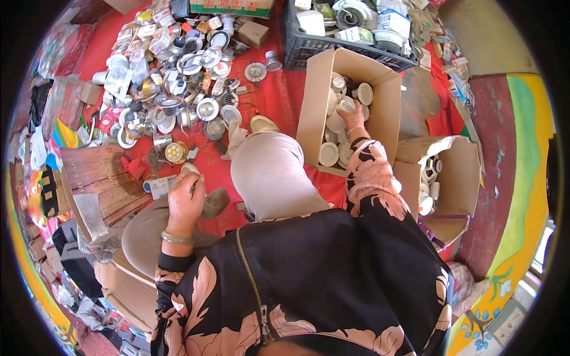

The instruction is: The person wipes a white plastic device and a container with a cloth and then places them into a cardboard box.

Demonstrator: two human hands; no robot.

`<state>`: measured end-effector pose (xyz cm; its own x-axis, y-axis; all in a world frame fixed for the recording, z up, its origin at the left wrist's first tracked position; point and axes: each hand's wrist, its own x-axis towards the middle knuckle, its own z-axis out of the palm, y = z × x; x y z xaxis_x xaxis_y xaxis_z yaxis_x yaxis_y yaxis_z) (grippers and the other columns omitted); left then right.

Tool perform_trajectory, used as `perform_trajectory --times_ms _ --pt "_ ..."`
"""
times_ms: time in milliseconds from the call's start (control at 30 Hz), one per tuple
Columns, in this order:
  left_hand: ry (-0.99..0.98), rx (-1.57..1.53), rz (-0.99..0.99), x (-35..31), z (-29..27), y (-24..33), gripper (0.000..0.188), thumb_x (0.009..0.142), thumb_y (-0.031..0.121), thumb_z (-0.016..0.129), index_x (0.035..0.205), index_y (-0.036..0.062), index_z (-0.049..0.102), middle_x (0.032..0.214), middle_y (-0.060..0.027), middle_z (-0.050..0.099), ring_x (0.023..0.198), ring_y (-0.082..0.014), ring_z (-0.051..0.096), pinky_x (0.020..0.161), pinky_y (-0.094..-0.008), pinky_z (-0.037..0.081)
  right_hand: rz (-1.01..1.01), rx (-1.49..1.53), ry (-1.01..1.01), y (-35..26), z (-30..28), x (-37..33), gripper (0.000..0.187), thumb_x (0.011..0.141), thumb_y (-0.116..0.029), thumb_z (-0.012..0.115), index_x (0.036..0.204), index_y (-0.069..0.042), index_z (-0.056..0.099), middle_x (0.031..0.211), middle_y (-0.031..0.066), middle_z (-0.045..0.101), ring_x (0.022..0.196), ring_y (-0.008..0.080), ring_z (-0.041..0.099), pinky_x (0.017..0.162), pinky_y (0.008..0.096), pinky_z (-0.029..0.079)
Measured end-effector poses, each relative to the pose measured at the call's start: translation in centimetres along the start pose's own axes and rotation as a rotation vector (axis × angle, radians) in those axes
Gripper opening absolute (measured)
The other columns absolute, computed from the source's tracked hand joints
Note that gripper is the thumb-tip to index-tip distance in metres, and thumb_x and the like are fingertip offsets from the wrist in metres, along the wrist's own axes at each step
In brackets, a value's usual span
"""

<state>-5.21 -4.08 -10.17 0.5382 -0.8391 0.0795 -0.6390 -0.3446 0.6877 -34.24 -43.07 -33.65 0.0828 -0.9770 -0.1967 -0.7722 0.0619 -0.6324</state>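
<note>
My right hand [354, 117] reaches into an open cardboard box [317, 83] ahead of me to the right. Its fingers close round a white round light fitting [344, 106]. More white disc-shaped fittings [328, 153] lie around it in the box. On the left, above my bent leg, my left hand [186, 202] is curled, with a bangle at the wrist. Whether anything sits inside those fingers is hidden. Just beyond it are a small white-and-blue box [161, 187] and a round fitting with yellow dots [175, 152].
A large heap of mixed downlights [190, 65] covers the red cloth [267, 92] ahead. A black crate [297, 50] of fittings stands at the back. A second cardboard box [460, 172] with white parts is on the right. An opened cardboard carton [107, 178] lies at left.
</note>
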Motion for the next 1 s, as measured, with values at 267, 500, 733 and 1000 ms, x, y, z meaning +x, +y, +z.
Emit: perform_trajectory --times_ms 267,500,733,1000 --pt "-0.018 -0.009 0.015 -0.1 0.0 -0.3 0.004 0.078 0.003 0.057 0.078 -0.0015 0.055 0.076 -0.0162 0.058 0.071 -0.0336 0.056 0.064 -0.0368 0.045 0.252 0.405 0.201 -0.9 -4.0 0.4 0.074 0.064 -0.034 0.073 0.127 -0.008 0.046 0.104 0.013 0.059 0.087 0.0205 0.058 0.073 0.0349 0.047" --pt "-0.042 0.007 0.041 0.0 -0.1 0.2 0.005 0.078 0.003 0.056 0.078 -0.0015 0.055 0.076 -0.0162 0.058 0.072 -0.0335 0.055 0.066 -0.0381 0.044 0.126 0.483 0.032 -1.3 -14.9 3.5 0.078 0.064 -0.031 0.074 0.131 -0.01 0.039 0.107 0.0113 0.058 0.089 0.0218 0.059 0.071 0.0326 0.047" --pt "-0.058 0.017 0.035 0.0 -0.1 0.9 0.005 0.078 0.003 0.056 0.077 -0.0019 0.055 0.077 -0.0168 0.058 0.073 -0.0341 0.054 0.067 -0.0384 0.044 -0.334 -0.241 -0.081 -2.3 -13.8 0.0 0.069 0.061 -0.019 0.074 0.123 -0.01 0.045 0.112 0.013 0.058 0.103 0.0303 0.055 0.089 0.0361 0.044" --pt "-0.055 0.045 0.055 0.0 0.2 -0.5 0.004 0.076 0.002 0.056 0.077 -0.0017 0.056 0.077 -0.0171 0.058 0.073 -0.0346 0.055 0.067 -0.0394 0.045 -0.721 -0.591 0.072 -1.9 -5.7 -2.1 0.059 0.068 0.001 0.056 0.124 -0.007 0.041 0.127 0.0144 0.044 0.12 0.0301 0.04 0.101 0.0389 0.033"
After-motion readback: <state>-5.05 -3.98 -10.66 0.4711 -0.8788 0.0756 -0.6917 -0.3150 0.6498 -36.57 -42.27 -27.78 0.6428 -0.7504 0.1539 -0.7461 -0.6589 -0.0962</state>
